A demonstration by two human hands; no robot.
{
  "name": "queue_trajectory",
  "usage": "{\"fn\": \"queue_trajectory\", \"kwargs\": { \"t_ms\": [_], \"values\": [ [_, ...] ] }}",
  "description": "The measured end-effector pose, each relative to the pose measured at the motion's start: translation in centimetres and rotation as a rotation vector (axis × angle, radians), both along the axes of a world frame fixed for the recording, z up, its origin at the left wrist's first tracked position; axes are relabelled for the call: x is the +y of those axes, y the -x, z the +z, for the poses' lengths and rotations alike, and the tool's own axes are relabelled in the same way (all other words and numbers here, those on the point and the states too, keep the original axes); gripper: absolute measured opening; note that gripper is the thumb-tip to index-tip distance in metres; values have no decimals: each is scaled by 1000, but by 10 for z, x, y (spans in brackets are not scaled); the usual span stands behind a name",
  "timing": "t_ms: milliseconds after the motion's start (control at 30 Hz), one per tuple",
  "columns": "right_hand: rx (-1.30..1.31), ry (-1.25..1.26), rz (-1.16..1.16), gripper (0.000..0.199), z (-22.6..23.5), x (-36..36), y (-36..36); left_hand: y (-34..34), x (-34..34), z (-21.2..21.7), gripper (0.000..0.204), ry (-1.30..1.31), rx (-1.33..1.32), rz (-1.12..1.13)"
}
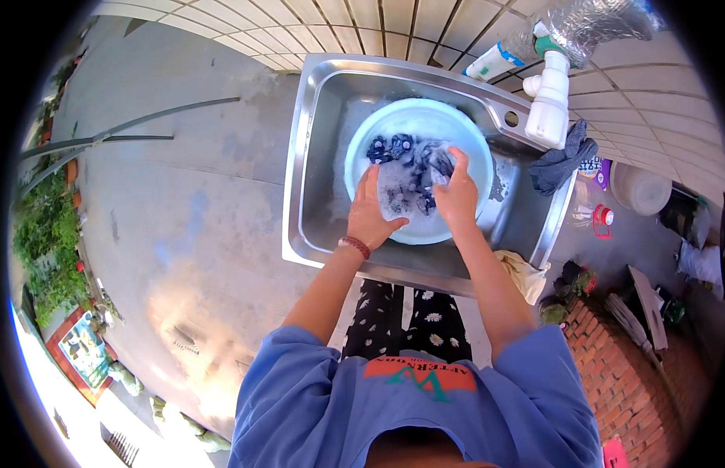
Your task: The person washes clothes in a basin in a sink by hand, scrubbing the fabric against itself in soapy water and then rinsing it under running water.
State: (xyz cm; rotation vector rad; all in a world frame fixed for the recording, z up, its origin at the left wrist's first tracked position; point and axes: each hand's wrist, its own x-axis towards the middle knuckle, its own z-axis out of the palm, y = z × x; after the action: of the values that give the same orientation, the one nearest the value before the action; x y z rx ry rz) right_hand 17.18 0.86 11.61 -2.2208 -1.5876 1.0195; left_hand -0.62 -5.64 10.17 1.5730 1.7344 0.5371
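A dark blue patterned wet cloth (409,171) lies bunched in sudsy water inside a light blue basin (362,125). My left hand (370,217) is at the basin's near left side, its fingers stretched forward against the foamy edge of the cloth and its thumb spread out to the right. On the right, my right hand (454,196) curls over the rim side of the basin with its fingers and thumb closed on a fold of the same cloth. Foam covers part of the cloth between both hands. Some fingertips are hidden in the suds.
The basin stands in a stainless steel sink (296,199). A grey cloth (561,162) hangs over its right edge, with a yellowish cloth (522,273) at the near right corner. A white drain pipe (548,109) rises behind. Tiled wall (355,27) bounds the far side.
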Motion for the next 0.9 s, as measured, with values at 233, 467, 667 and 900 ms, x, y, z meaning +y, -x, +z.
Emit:
{"fn": "queue_trajectory", "kwargs": {
  "t_ms": [233, 467, 667, 900],
  "values": [
    [613, -447, 255, 39, 152, -24, 52, -27, 45, 43, 88, 532, -1619, 445],
    [774, -497, 296, 34, 212, -38, 55, -31, 36, 56, 61, 436, -1546, 457],
    [910, -498, -249, 47, 158, -47, -47, -37, 65, 46, 38, -220, -400, 383],
    [1612, 342, -1000, 67, 48, -18, -13, -73, 51, 83, 37, -345, -345, 182]
  ]
}}
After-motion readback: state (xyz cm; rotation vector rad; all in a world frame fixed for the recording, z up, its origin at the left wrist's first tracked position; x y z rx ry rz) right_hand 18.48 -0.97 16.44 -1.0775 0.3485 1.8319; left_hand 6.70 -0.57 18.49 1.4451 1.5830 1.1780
